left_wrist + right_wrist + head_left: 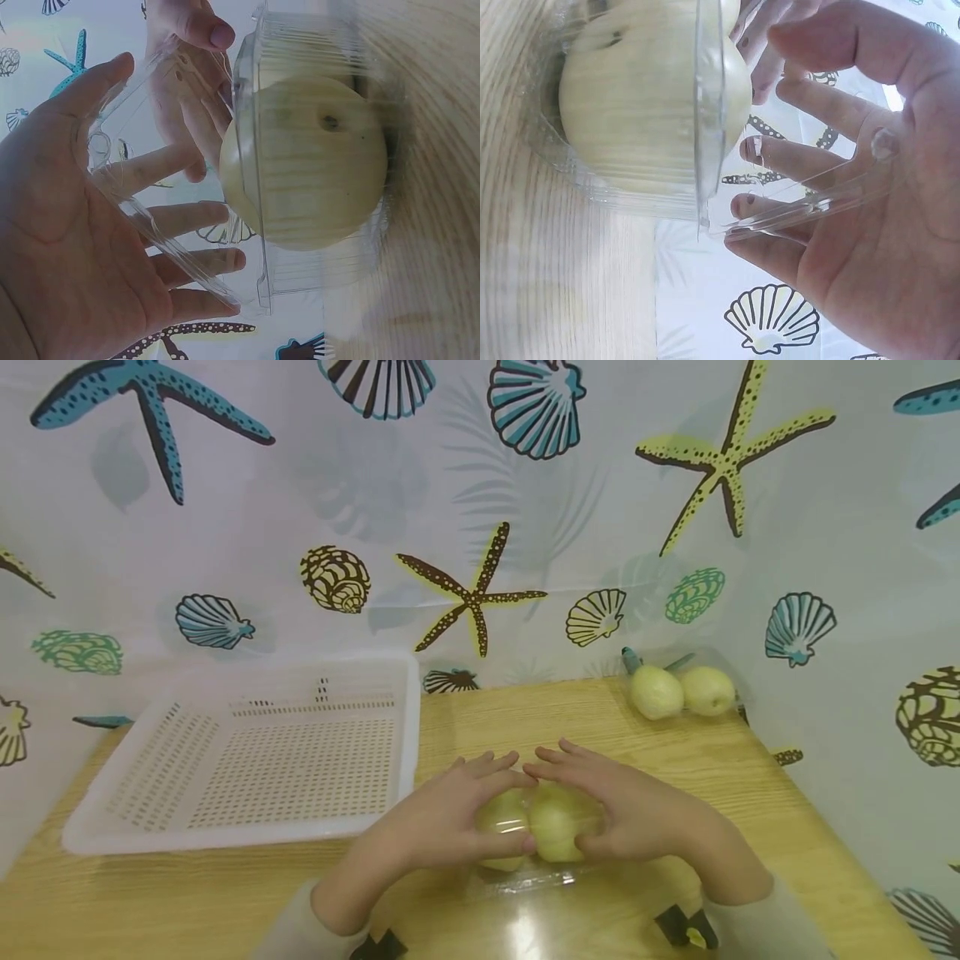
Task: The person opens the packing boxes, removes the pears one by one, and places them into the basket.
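A clear plastic clamshell box (525, 883) holding two round, pale yellow fruits (558, 827) stands on the table before me. Its hinged lid (817, 204) is partly raised, tilted up from the base. My left hand (446, 822) touches the lid from the left, its fingers spread and fairly straight. From the right, my right hand (645, 802) rests on the same lid, fingers extended in a similar way. The wrist views show a gap between lid and base, with a fruit (322, 165) sitting in the base. The fruit's exact kind is hard to tell.
A white perforated plastic basket (247, 839) stands to the left on the wooden table (510, 718). At the back right is another clear pack with two yellow fruits (656, 693). A cloth (420, 485) printed with shells and starfish hangs behind and on the right.
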A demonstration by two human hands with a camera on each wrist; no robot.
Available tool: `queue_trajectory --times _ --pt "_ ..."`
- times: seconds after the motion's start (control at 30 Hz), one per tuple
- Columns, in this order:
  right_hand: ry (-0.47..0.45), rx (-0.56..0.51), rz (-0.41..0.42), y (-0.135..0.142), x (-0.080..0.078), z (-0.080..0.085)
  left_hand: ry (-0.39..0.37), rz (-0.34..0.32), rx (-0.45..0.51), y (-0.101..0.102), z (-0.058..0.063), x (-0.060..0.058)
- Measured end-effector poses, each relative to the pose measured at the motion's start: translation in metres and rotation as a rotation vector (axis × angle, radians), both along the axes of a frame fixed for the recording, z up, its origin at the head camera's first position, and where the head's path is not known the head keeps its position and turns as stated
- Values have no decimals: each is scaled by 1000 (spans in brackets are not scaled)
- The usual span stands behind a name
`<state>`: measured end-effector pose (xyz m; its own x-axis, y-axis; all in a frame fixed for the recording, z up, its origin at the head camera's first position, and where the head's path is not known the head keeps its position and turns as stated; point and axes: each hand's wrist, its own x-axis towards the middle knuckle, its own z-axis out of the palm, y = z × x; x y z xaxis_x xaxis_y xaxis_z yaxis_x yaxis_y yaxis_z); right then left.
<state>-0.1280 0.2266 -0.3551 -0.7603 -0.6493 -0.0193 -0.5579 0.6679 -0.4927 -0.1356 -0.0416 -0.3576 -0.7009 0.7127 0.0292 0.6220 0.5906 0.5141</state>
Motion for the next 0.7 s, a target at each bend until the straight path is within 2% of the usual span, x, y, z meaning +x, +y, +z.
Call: queue_trajectory --times 0.23,0.43,0.5,0.7 --pt "-32 -96 -18 10 -4 1 -33 -29 141 -3 -1 -3" --pt "14 -204 -40 16 -9 5 -92 -9 278 -2 -1 -5" --pt "40 -238 -68 17 -10 6 -90 8 316 -2 -1 -5" --pt "95 -291 -170 21 -13 7 -23 43 405 6 -10 -5"
